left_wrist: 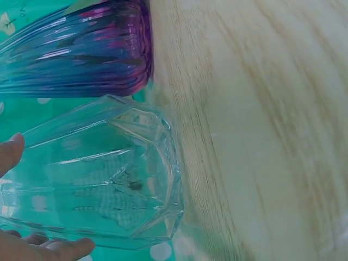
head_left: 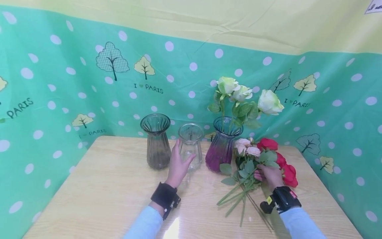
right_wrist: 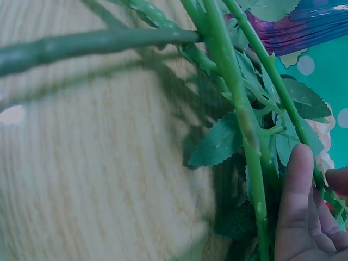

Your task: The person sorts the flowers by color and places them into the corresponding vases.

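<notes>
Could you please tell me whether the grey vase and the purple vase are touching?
Apart: in the head view, the clear vase stands between the grey vase and the purple vase.

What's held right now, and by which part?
Right hand: a green stem, apparently pinched partway along its length by the fingers. Left hand: open around the clear vase; no firm hold shows, contact unclear.

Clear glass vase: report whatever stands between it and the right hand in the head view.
The purple-blue glass vase, holding white roses, stands between the right hand and the clear glass vase. The left hand is at the clear glass vase's near left side.
</notes>
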`<state>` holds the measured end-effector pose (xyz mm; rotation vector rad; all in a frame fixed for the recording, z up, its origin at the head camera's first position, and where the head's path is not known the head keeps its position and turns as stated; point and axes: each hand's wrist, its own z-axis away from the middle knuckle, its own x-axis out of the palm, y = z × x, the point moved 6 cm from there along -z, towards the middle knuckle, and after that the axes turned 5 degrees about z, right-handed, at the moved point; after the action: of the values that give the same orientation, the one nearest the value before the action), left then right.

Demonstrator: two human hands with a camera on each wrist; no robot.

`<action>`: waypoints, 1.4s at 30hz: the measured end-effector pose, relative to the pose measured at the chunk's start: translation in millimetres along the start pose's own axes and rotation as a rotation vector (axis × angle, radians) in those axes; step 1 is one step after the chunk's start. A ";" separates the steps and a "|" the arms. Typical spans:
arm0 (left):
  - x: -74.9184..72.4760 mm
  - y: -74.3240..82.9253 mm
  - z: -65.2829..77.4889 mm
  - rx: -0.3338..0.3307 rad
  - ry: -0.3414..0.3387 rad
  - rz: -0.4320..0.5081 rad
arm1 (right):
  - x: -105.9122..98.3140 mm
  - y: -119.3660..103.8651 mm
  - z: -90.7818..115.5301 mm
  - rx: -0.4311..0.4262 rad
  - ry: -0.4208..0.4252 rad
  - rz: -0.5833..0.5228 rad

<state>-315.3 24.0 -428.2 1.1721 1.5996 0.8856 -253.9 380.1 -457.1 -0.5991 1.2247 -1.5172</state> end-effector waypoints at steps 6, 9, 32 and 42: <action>1.4 2.8 -0.8 0.022 0.001 -0.014 | -1.6 0.1 3.3 -0.024 -0.014 -0.059; 1.7 4.3 -0.7 0.049 0.007 -0.004 | -3.7 -1.4 4.7 -0.075 -0.009 -0.093; 1.9 3.5 -2.3 0.065 0.013 -0.007 | -3.7 -65.8 53.6 -0.279 -0.045 -0.626; 1.2 1.9 -1.4 0.054 0.017 -0.010 | 5.4 -97.3 80.6 -0.310 0.093 -0.942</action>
<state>-316.2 25.7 -426.3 1.1960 1.6506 0.8524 -226.6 337.0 -341.4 -1.4684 1.3316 -2.1362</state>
